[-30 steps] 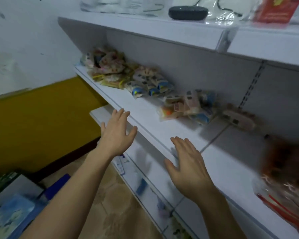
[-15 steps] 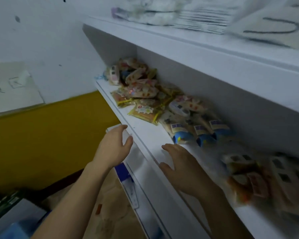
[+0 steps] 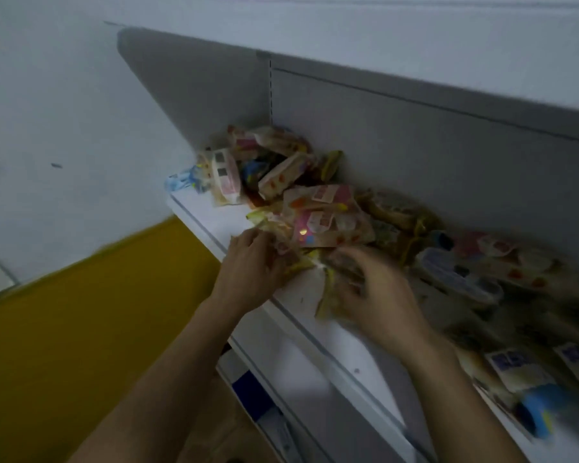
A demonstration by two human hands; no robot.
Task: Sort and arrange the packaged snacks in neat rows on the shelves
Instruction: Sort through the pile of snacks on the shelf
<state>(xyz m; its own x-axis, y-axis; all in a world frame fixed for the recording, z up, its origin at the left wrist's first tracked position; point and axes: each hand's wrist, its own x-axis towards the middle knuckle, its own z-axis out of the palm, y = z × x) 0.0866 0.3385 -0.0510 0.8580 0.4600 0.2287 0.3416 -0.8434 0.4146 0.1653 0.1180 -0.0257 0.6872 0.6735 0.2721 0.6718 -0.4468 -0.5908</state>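
Observation:
A loose heap of packaged snacks [image 3: 274, 172] lies at the left end of the white shelf [image 3: 208, 215], against its grey back panel. A pink and white packet [image 3: 321, 218] lies on top at the front of the heap. My left hand [image 3: 251, 272] has its fingers curled into the packets just under that pink one. To its right, my right hand [image 3: 375, 292] is blurred and grips a yellow-edged packet [image 3: 326, 295] at the shelf's front. More packets with blue ends [image 3: 458, 279] lie scattered along the shelf to the right.
An upper shelf [image 3: 381, 35] overhangs the heap closely. A lower shelf [image 3: 281, 365] juts out below, with a blue label strip [image 3: 248, 392] on its edge. To the left are a white and yellow wall [image 3: 97, 312] and the brown floor.
My view has swung left and closer to the heap. Both hands left the shelf's front edge, reached forward into the packets and closed on them.

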